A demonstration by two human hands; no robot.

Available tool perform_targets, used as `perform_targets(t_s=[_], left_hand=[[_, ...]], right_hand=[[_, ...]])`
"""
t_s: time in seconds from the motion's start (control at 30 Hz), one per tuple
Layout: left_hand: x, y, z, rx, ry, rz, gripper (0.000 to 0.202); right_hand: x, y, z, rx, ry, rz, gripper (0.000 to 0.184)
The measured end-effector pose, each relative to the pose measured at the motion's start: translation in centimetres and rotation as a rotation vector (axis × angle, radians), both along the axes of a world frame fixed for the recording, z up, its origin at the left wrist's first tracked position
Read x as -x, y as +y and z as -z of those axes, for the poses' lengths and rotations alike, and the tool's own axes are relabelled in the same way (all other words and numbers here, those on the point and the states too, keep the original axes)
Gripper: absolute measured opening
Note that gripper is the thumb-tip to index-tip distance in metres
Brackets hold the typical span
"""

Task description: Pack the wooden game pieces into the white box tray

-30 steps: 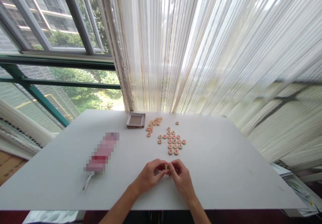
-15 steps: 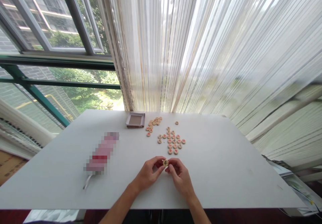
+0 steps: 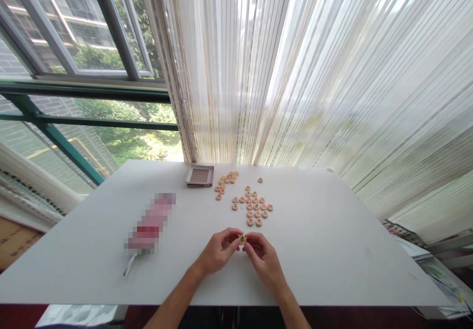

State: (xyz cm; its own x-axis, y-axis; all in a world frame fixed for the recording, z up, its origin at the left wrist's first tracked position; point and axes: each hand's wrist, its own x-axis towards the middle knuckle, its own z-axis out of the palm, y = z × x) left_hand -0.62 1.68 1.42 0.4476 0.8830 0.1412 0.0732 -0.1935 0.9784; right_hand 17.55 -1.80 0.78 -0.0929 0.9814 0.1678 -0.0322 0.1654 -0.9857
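Observation:
My left hand (image 3: pixel 218 251) and my right hand (image 3: pixel 263 257) meet over the near middle of the white table (image 3: pixel 332 250). Between their fingertips they pinch one round wooden chess piece (image 3: pixel 242 239), its black-marked face turned up toward me. Beyond the hands lies a cluster of similar wooden chess pieces (image 3: pixel 254 207) with red and black marks. A second group of plain-faced pieces (image 3: pixel 226 180) lies further back to the left.
A small flat brown box (image 3: pixel 200 175) sits at the table's far edge by the curtain (image 3: pixel 295 73). A blurred pink-red object (image 3: pixel 151 223) lies on the left half of the table. A window with green railings is at the left.
The piece has been raised and turned between my fingertips, so its marked face now shows. Both hands stay in about the same place.

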Motion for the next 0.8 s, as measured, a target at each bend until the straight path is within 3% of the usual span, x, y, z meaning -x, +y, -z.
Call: perform_targets(t_s=[0.3, 0.57, 0.8], left_hand=[[-0.2, -0.1, -0.3, 0.012, 0.014, -0.043, 0.027], [-0.1, 0.2, 0.9, 0.115, -0.041, -0.071, 0.028], [-0.2, 0.2, 0.9, 0.150, -0.064, -0.066, 0.032]], right_hand=[[0.1, -0.4, -2.0, -0.010, -0.090, -0.004, 0.024], [0.5, -0.7, -1.4, -0.087, -0.190, -0.002, 0.019], [0.7, -0.7, -1.4, -0.132, -0.230, 0.038, 0.017]])
